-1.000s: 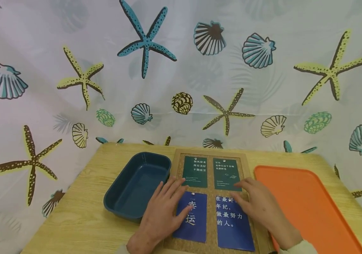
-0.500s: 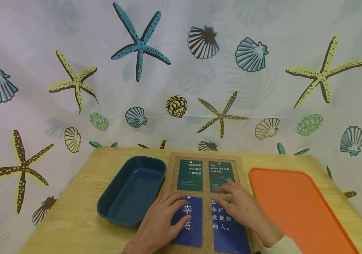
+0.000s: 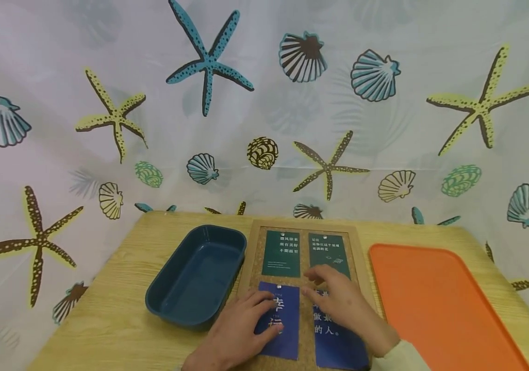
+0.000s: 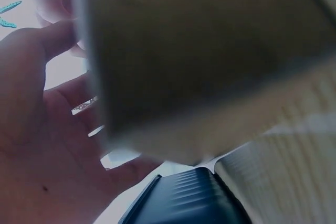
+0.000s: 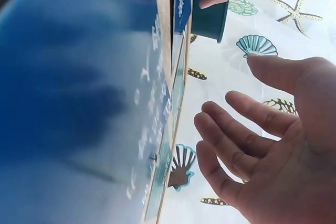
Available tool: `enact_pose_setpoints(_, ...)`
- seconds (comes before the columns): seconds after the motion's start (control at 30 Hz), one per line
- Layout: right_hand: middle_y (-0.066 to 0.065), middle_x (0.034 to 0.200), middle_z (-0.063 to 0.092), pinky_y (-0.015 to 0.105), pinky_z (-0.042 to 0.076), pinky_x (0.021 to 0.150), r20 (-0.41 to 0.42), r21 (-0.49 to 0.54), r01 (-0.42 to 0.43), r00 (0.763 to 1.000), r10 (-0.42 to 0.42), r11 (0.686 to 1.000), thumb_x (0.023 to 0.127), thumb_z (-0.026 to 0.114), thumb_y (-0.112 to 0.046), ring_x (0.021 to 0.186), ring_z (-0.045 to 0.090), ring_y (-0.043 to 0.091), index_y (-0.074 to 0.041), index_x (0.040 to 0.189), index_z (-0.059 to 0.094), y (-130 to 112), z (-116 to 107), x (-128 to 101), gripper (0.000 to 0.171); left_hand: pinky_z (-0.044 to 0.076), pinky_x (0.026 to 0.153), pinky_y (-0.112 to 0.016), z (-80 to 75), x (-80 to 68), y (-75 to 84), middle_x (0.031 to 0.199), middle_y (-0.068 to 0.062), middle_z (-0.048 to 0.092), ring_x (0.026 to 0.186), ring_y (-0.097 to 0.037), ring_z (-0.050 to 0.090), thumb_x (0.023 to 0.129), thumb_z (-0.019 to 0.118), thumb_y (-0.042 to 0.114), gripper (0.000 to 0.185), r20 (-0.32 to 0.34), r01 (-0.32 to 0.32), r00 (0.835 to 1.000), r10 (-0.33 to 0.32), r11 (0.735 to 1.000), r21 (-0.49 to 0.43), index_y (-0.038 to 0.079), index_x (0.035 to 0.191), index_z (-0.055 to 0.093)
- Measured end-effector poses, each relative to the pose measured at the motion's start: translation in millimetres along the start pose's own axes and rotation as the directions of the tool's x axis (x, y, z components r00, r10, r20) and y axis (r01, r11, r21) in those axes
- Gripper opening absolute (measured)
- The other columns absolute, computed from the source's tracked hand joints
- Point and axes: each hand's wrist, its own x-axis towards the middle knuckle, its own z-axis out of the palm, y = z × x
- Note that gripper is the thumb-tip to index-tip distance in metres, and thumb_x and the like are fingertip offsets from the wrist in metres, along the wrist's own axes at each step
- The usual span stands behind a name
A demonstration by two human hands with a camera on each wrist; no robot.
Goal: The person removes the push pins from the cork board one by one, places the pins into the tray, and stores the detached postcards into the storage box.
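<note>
A wood-framed corkboard (image 3: 307, 330) lies on the table with two green cards on its far half, the left one (image 3: 282, 255) and the right one (image 3: 327, 247). On the near half are a left blue card (image 3: 287, 346) and a right blue card (image 3: 339, 353), all printed with white characters. My left hand (image 3: 241, 330) hovers over the left blue card, fingers spread and gently bent, a pushpin (image 3: 279, 286) just beyond them. Over the right blue card's top edge, my right hand (image 3: 341, 299) covers its pin; the right wrist view shows this hand (image 5: 262, 150) loosely curled around nothing.
A dark blue bin (image 3: 199, 278) stands left of the board, near my left hand. An orange tray (image 3: 445, 304) lies to the right. Behind the wooden table (image 3: 106, 309) hangs a curtain (image 3: 264, 118) printed with starfish and shells.
My right hand has moved left, from the right blue card's right side to the gap between the cards. My left hand has drawn back slightly toward me. The view has shifted slightly.
</note>
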Motion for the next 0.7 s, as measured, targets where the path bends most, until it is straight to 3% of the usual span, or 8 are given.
enact_pose_setpoints(0.1, 0.004, 0.117, 0.073, 0.045, 0.061, 0.088, 0.010, 0.011, -0.002, 1.000, 0.002, 1.000, 0.096, 0.076, -0.027, 0.106, 0.071, 0.021, -0.014, 0.127, 0.070, 0, 3, -1, 0.034, 0.043, 0.117, -0.063, 1.7, -0.7, 0.1, 0.150, -0.001, 0.059, 0.147, -0.037, 0.050, 0.099, 0.063, 0.057, 0.052, 0.029, -0.004, 1.000, 0.004, 1.000, 0.004, 0.024, 0.139, 0.066)
enact_pose_setpoints(0.37, 0.005, 0.118, 0.074, 0.046, 0.060, 0.090, 0.058, 0.065, 0.040, 0.997, -0.044, 0.997, 0.098, 0.074, -0.025, 0.105, 0.070, 0.021, -0.012, 0.124, 0.072, 0, 11, 4, 0.030, 0.041, 0.115, -0.066, 2.5, -2.4, -2.0, 0.149, -0.002, 0.060, 0.146, -0.040, 0.050, 0.095, 0.072, 0.052, 0.053, 0.031, -0.021, 0.999, 0.021, 1.000, 0.020, 0.024, 0.138, 0.065)
enact_pose_setpoints(0.7, 0.006, 0.117, 0.073, 0.046, 0.059, 0.090, 0.103, 0.092, 0.067, 0.992, -0.076, 0.994, 0.098, 0.074, -0.023, 0.103, 0.068, 0.020, -0.011, 0.124, 0.072, 1, 15, 8, 0.029, 0.032, 0.116, -0.077, 4.6, -0.7, 0.6, 0.152, -0.003, 0.057, 0.148, -0.036, 0.047, 0.089, 0.080, 0.049, 0.061, 0.073, 0.000, 0.997, 0.001, 1.000, -0.009, 0.023, 0.142, 0.063)
